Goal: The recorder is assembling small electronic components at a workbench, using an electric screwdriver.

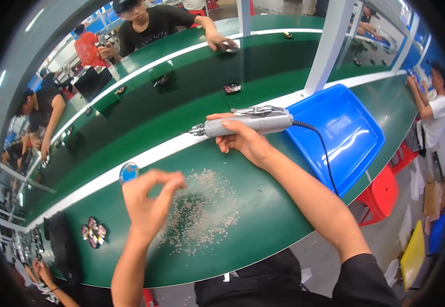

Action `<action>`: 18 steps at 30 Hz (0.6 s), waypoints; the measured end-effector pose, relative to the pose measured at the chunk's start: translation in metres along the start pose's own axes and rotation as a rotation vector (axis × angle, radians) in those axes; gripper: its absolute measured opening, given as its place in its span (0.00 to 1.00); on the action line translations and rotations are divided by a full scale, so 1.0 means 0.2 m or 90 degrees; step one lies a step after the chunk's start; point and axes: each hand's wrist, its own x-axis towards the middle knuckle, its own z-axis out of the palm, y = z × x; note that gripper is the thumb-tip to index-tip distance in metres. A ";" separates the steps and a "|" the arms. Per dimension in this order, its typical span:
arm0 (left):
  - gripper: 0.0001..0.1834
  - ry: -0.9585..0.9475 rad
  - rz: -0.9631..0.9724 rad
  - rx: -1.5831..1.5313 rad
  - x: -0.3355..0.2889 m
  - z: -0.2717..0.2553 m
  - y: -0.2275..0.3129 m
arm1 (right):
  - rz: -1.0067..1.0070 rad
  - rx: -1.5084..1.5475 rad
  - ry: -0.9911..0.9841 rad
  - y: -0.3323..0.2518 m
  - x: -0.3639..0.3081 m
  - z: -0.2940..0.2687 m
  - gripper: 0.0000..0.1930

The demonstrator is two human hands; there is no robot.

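My right hand (pixel 248 143) is wrapped round a grey electric screwdriver (pixel 253 123) held above the green worktop. Its bit points left, and a black cord (pixel 321 140) runs from its rear end. My left hand (pixel 148 199) is slightly blurred, thumb and forefinger pressed together in a pinch. Whatever lies between those fingertips is too small to make out. Below and beside that hand, a scatter of tiny pale screw-like pieces (pixel 204 210) covers the worktop. A small round container with blue in it (pixel 129 173) stands just beyond the left hand, partly hidden by it.
An empty-looking blue tray (pixel 343 133) lies at the right. Several small dark-and-pink parts (pixel 94 233) sit at the left by a black bundle (pixel 62 245). More small units (pixel 231 88) lie on the dark green belt (pixel 192 97). A co-worker's hand (pixel 220 42) reaches in beyond it.
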 end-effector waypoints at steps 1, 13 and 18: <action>0.05 0.015 -0.015 -0.012 0.09 0.03 0.00 | -0.009 0.020 0.009 0.00 -0.01 -0.01 0.27; 0.21 -0.237 -0.195 0.287 1.08 0.57 -0.50 | -0.038 -0.008 -0.017 0.03 -0.02 0.05 0.23; 0.28 -0.367 -0.309 0.380 1.20 0.81 -0.39 | -0.032 0.029 0.019 0.05 -0.01 0.02 0.19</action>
